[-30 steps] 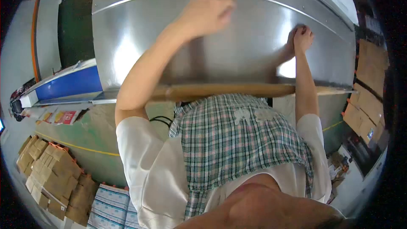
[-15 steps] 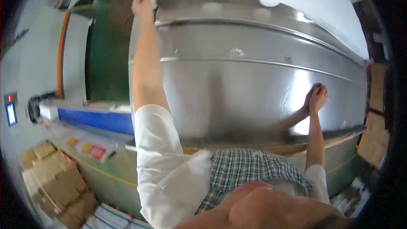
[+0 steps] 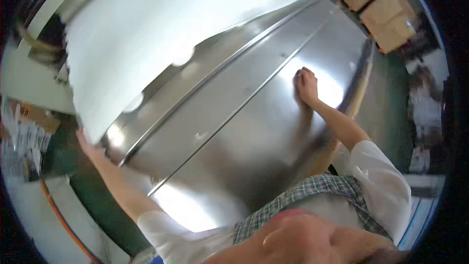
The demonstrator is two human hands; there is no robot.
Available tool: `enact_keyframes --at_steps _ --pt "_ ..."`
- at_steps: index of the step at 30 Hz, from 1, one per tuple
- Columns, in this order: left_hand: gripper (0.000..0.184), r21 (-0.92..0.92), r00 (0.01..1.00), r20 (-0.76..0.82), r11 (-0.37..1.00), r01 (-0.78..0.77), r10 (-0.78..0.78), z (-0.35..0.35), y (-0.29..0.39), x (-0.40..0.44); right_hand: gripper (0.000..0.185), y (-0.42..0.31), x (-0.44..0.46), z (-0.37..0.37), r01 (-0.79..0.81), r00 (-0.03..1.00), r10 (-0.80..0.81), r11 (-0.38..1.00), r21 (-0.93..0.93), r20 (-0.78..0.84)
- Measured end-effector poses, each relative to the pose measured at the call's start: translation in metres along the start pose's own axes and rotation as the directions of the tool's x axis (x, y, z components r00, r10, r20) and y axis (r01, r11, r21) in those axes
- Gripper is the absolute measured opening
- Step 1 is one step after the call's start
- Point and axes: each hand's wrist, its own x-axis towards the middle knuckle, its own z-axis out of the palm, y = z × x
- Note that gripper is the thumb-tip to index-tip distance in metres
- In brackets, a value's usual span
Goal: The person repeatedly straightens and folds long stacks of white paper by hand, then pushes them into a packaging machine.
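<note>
The view has swung: the white sheet (image 3: pixel 161 24), around 1 o'clock half a second ago, now fills 11 o'clock. The left hand (image 3: pixel 91 147) has gone from 11 to 9 o'clock, at the sheet's corner; I cannot tell its grip. The right hand (image 3: pixel 308 88) stays half-curled on the metal (image 3: pixel 259 127), at 2 o'clock; whether it grips anything is unclear.

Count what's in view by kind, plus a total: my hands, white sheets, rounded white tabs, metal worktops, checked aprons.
Left hand and right hand: 2
White sheet: 1
Rounded white tabs: 2
Metal worktop: 1
Checked apron: 1
Total: 7
</note>
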Motion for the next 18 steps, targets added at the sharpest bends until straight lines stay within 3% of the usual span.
enact_keyframes --at_steps 1,2,3,4,5,6,7,8,9,10,11,14,17,18 --pt "0.044 0.069 0.999 -0.03 0.997 -0.025 0.027 -0.004 -0.002 0.003 0.024 0.002 0.002 0.007 0.002 1.0 -0.002 1.0 0.023 0.005" --pt "0.046 0.168 0.988 -0.034 0.975 -0.144 0.152 -0.006 -0.008 -0.003 0.024 0.007 0.0 0.011 -0.006 1.0 0.006 0.999 0.033 0.009" --pt "0.05 0.207 0.992 -0.069 0.974 -0.089 0.105 0.001 -0.003 -0.013 0.023 0.009 0.0 0.013 -0.002 1.0 0.0 0.999 0.054 0.023" --pt "0.049 0.187 0.974 -0.225 0.982 0.039 0.004 0.019 0.005 -0.031 0.025 -0.001 0.006 0.008 -0.127 0.98 0.119 0.991 0.039 0.159" --pt "0.046 0.185 0.994 -0.113 0.982 0.033 -0.012 0.004 0.003 -0.018 0.028 0.001 0.004 0.012 0.011 0.998 -0.009 1.0 -0.027 0.069" --pt "0.044 0.181 1.0 0.0 0.983 0.027 -0.027 -0.012 0.0 -0.004 0.03 0.021 0.005 0.027 0.034 0.999 -0.032 0.998 -0.056 0.037" --pt "0.037 0.164 0.964 -0.214 0.979 -0.122 0.156 -0.012 -0.01 0.0 0.027 0.029 0.008 0.029 0.144 0.989 -0.141 0.984 -0.104 0.035" --pt "0.027 0.126 0.963 -0.226 0.985 -0.118 0.144 0.008 0.004 -0.024 0.029 0.024 0.009 0.028 0.141 0.989 -0.137 0.988 -0.068 0.061" --pt "0.022 0.066 0.981 -0.163 0.993 -0.098 0.107 -0.024 -0.014 0.009 0.032 0.02 0.011 0.029 0.128 0.989 -0.124 0.991 -0.045 0.079" --pt "0.022 0.103 0.972 -0.2 0.989 -0.108 0.127 0.001 0.015 -0.029 0.033 0.017 0.016 0.016 0.103 0.99 -0.091 0.99 -0.102 0.11" --pt "0.023 0.021 0.983 -0.155 0.996 -0.092 0.094 -0.007 0.013 -0.021 0.034 0.015 0.019 0.011 0.063 0.99 -0.04 0.983 -0.173 0.137" --pt "0.024 0.038 0.995 -0.072 0.997 -0.064 0.066 -0.014 0.02 -0.024 0.035 0.018 0.024 0.008 0.057 0.987 -0.031 0.984 -0.17 0.155" --pt "0.027 0.162 0.981 -0.099 0.975 -0.15 0.167 -0.019 0.021 -0.024 0.034 0.023 0.027 0.013 0.082 0.989 -0.06 0.982 -0.168 0.135" --pt "0.035 0.326 0.982 -0.049 0.933 -0.154 0.18 -0.022 0.025 -0.02 0.034 0.022 0.029 0.013 0.093 0.99 -0.073 0.982 -0.166 0.124"
